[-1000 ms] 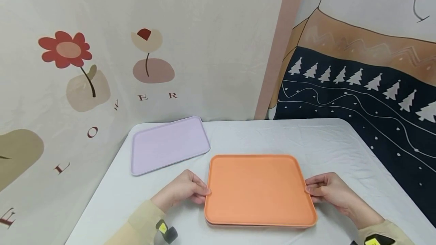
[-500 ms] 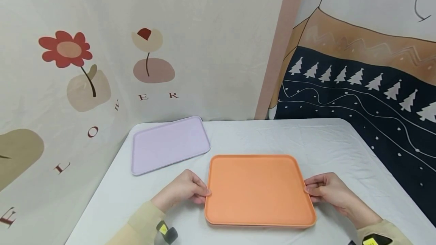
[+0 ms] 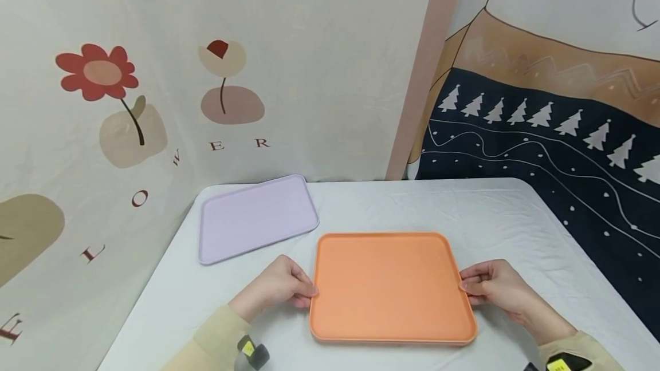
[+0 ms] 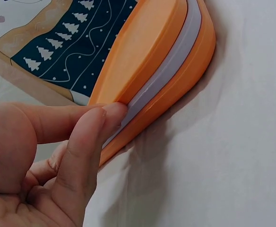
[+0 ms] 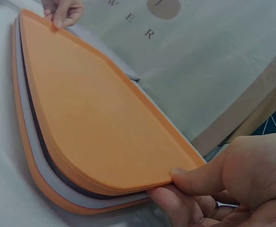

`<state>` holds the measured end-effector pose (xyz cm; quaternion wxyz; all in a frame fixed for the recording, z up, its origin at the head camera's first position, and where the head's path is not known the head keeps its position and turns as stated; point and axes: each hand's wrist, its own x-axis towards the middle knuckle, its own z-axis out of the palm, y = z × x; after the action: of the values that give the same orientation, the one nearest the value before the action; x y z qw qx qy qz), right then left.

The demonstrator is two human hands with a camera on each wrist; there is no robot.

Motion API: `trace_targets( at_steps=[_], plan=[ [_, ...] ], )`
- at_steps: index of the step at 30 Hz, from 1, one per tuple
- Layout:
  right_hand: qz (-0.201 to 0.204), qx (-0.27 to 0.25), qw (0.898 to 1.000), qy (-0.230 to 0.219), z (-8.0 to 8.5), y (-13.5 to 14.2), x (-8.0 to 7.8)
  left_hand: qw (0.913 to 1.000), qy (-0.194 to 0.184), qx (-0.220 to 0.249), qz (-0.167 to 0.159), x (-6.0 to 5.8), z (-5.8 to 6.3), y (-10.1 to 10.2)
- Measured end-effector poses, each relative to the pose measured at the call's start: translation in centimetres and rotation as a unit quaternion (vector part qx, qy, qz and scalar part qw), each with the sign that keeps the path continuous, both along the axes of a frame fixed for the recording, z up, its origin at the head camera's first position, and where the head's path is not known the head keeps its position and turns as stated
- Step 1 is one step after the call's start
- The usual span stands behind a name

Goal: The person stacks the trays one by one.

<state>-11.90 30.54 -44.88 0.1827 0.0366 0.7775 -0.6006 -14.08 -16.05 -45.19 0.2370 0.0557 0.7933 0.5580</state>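
Note:
An orange tray tops a short stack in front of me. Below it, the left wrist view shows a light purple tray and, lowest, another orange tray. My left hand pinches the top tray's left rim between thumb and fingers. On the opposite side, my right hand pinches the right rim, thumb on top and fingers beneath. A dark gap shows between the top tray and the purple one in the right wrist view. Both hands' lower fingers are partly hidden.
A separate light purple tray lies at an angle at the back left of the table. White cloth covers the table. Behind it hangs a pale flower-print cloth, with a dark tree-patterned cloth at the right.
The top orange tray's right end and my right hand have shifted very slightly left. Both hands keep their pinch on the rims.

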Motion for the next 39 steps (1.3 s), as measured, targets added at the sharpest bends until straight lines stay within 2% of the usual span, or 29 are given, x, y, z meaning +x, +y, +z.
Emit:
trace_targets(
  at_steps=[12,18,23,28,35,39],
  plan=[
    [-0.005,0.007,1.000,0.008,0.1,0.1,-0.1,0.9997,0.023,-0.008,0.009,-0.2,0.2,0.5],
    [-0.020,0.020,1.000,0.000,0.0,0.1,0.0,0.9996,0.021,-0.016,0.013,-0.2,0.3,0.8],
    [-0.011,0.015,1.000,0.003,-0.3,0.2,0.0,0.9993,0.015,-0.028,0.018,-0.1,0.1,0.6],
    [-0.004,0.004,1.000,0.005,-0.4,0.3,0.1,0.9995,0.012,-0.019,0.023,0.1,0.0,0.4],
    [-0.022,0.018,1.000,0.002,-0.3,0.0,0.2,0.9997,0.012,0.002,0.021,0.2,-0.1,0.1],
    [-0.019,-0.002,1.000,0.006,-0.3,0.4,0.3,0.9995,0.022,0.009,0.020,0.1,-0.2,-0.3]
  ],
)
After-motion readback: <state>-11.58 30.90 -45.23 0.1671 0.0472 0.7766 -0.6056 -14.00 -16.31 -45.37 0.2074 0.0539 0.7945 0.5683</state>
